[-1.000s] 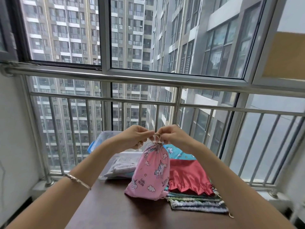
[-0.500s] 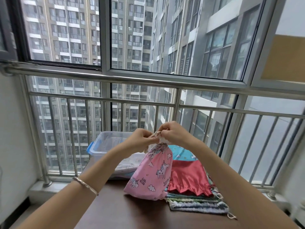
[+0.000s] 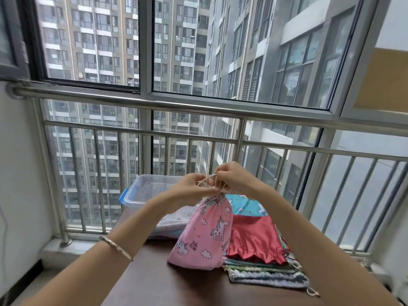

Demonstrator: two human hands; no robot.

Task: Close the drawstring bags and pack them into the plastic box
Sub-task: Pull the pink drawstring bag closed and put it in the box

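A pink unicorn-print drawstring bag [image 3: 205,235] stands on the dark table, its neck gathered tight. My left hand [image 3: 192,191] and my right hand [image 3: 236,181] meet just above the neck, each pinching the pale drawstring [image 3: 208,178] between them. To the right lies a stack of flat bags: a red satin bag [image 3: 254,239] on top, a blue unicorn-print bag [image 3: 245,205] behind it, and striped ones [image 3: 265,277] beneath. The clear plastic box [image 3: 141,191] with a blue latch sits behind my left forearm, with pale fabric inside.
The dark brown table [image 3: 159,281] ends at a steel balcony railing [image 3: 176,107] and window right behind the box. A white wall [image 3: 19,195] closes the left side. Loose cords trail from the striped bags at the table's right front.
Both hands have kept working the cord at the bag's neck, shifting slightly up and right. The view has tilted, so more of the plastic box shows.
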